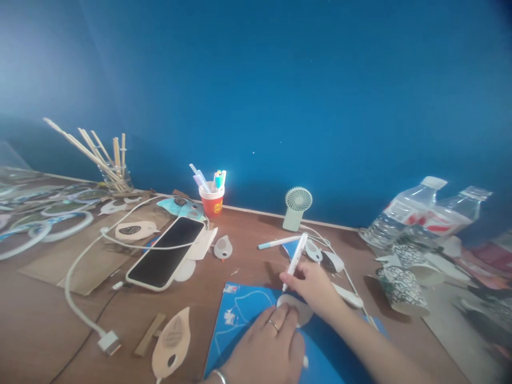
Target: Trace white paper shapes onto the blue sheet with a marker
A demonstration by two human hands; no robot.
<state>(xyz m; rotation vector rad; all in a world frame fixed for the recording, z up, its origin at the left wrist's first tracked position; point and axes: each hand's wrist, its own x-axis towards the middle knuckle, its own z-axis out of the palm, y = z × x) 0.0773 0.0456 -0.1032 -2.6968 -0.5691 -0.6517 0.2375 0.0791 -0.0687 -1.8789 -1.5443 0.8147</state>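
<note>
My right hand [310, 285] pinches a white marker pen [296, 258], its tip pointing down near the upper edge of a pale rounded cut-out [298, 309]. Flat on that cut-out rest the fingers of my left hand [268, 344], covering its lower left part. Beneath both hands lies a blue board [240, 314] with white lines drawn on it. Another marker [279, 242], white with a light blue end, lies behind the hands, close to a small grey bird-shaped cut-out [313, 250].
A phone [168, 253], a white cable [76, 304] and a leaf-patterned bird cut-out [172, 344] lie to the left. Behind stand a red cup of pens [212, 204] and a green fan [296, 208]. Water bottles [408, 208] and patterned paper cups [402, 290] are at right.
</note>
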